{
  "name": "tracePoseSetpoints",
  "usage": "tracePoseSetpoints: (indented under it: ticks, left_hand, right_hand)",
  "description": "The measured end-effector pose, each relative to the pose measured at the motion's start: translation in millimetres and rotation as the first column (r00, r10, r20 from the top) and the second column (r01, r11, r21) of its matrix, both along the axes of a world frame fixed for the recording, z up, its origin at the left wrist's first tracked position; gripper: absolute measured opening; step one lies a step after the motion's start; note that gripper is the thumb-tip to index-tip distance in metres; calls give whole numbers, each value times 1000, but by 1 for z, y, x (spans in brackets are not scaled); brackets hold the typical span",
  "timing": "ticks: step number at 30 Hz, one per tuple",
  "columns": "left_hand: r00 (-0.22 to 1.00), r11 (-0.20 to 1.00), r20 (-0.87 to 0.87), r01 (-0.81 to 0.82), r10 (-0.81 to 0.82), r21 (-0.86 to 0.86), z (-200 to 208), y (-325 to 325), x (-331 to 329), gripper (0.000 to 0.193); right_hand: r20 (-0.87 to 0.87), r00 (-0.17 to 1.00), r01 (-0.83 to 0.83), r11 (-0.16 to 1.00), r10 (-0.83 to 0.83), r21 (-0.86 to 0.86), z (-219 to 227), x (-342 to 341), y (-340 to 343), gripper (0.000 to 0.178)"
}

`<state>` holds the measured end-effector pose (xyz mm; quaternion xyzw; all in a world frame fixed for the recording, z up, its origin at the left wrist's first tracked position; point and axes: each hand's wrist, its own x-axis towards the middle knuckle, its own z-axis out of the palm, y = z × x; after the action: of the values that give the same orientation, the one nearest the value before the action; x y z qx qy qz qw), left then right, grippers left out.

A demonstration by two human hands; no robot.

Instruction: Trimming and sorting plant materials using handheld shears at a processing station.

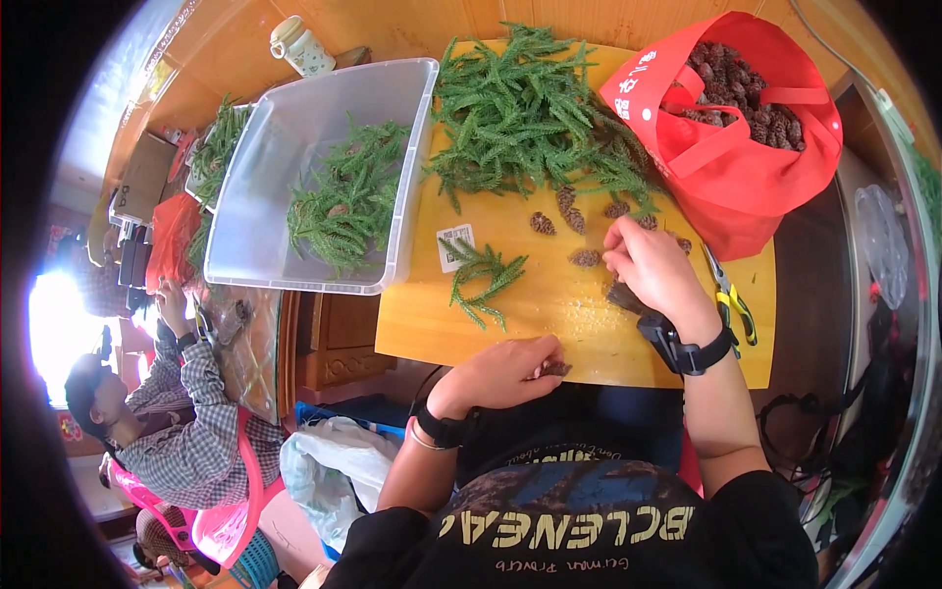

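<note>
Near the front edge of the yellow table board [432, 329], my left hand [505, 373] is closed around a small brown pine cone [555, 369], mostly covered by the fingers. My right hand [653, 265] is over the board, its thumb and fingers drawn together; whatever lies between them is too small or hidden to make out. Loose pine cones [586, 257] lie beside its fingertips, with another pine cone [543, 224] further left. Under the right hand a dark object [623, 294] shows in part. A green artificial pine sprig [483, 278] lies apart on the board, by a white printed label [455, 245].
A red bag [716, 182] of pine cones stands at the back right, near yellow-and-black pliers [731, 299]. Green sprigs [530, 108] are heaped at the back. A clear plastic bin [265, 187] holding more greenery stands left. Another person [196, 412] works at the far left.
</note>
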<state>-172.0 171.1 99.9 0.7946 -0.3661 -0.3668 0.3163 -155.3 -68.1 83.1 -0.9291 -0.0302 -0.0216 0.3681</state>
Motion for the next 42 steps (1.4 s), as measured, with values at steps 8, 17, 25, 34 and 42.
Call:
tracePoseSetpoints:
  ticks: [8,17,25,34,42]
  left_hand:
    - [992,965,-49,-121,112,-235,1,-17,7,19]
    - [949,946,-315,-77,-27,-314,-31,-34,8,22]
    - [757,937,-620,-27,-207,-347,-11,-40,11,25]
    - [864,825,-468,-395,185,-404,-10,-38,8,26]
    - [731,975,-650,-213,206,69,-6,20,22,19]
  right_hand:
    - [-129,991,-14,985,36,169,21,-3,-11,14]
    - [36,993,68,814,-109,577,47,-14,-11,21]
    - [166,966,20,700,-197,714,62,-44,-30,34]
    - [248,951,-28,747,-185,664,63,-52,-36,37]
    - [223,963,-49,718,-150,694,62,-57,-36,36]
